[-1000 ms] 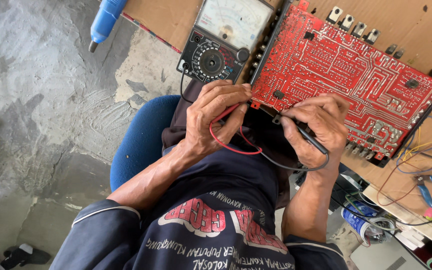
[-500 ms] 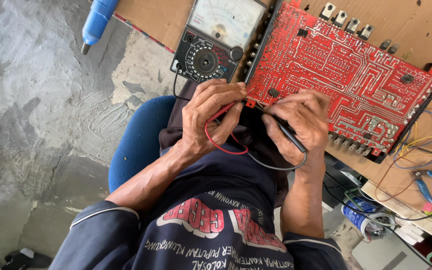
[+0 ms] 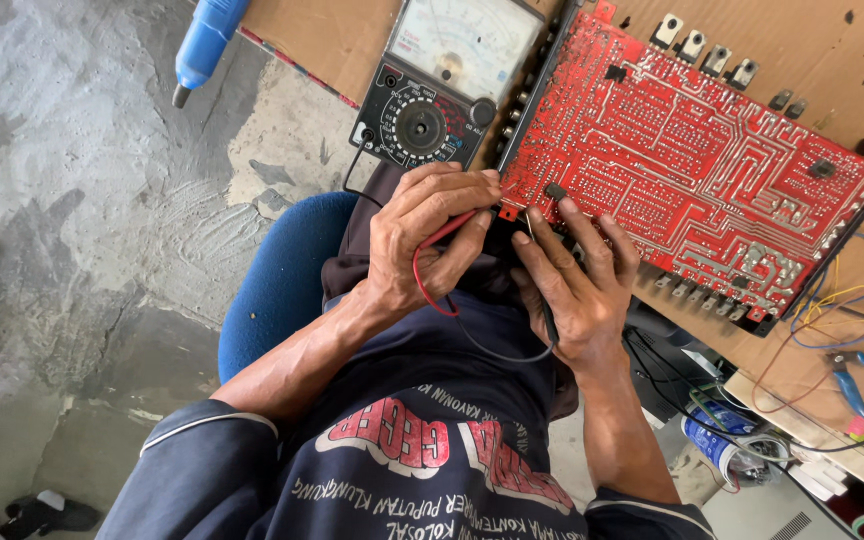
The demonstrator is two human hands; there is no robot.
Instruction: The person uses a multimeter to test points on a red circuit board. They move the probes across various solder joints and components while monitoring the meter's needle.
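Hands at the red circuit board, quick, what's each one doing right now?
Left hand: closed on the red test lead.
Right hand: closed on the black test probe, fingertips on the red printed circuit board.

Lighting: bright, even daylight across the whole frame; source not in view, no hard directional beam.
Shadows: soft and short; a dim patch under the left hand (image 3: 430, 240) and right hand (image 3: 577, 285), and a darker band on the concrete floor (image 3: 72, 230) at lower left.
Glare: mild sheen on the meter (image 3: 442, 85) face at top centre; pale wash on the floor at upper left.
Colour: saturated; the red circuit board (image 3: 692, 170) reads vivid, traces distinct.
Focus: sharp at centre; skin creases and solder points legible.
Blur: slight softness at the lower right corner clutter.
Distortion: wide-angle stretch toward the edges, strongest along the bottom.
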